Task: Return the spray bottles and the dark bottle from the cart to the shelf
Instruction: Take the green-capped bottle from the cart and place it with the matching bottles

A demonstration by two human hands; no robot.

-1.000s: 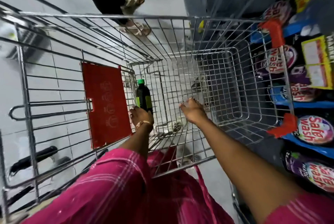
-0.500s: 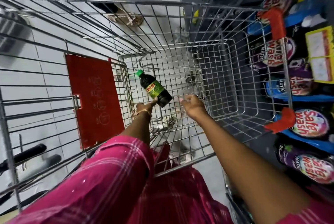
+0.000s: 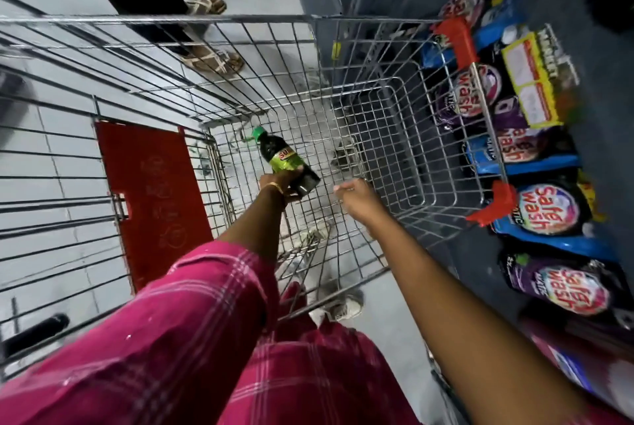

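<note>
Since a second ago the dark bottle (image 3: pixel 286 161) has gone from upright on the cart (image 3: pixel 404 136) floor to lifted and tilted, green cap up-left. Left hand (image 3: pixel 281 183) grasps its lower body below the green label. Right hand (image 3: pixel 356 196) hangs beside it, fingers loosely curled, holding nothing. Judgement: rigid, likely slick plastic, moderately heavy if full; a mid-body grip over the label should be steadier.

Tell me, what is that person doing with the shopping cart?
The person is reaching into a wire shopping cart. Their left hand holds a dark bottle with a green cap, tilted above the cart's floor. Their right hand is inside the cart too, holding nothing. No other bottles show in the cart. Bags of laundry wash sit on the shelf to the right.
</note>
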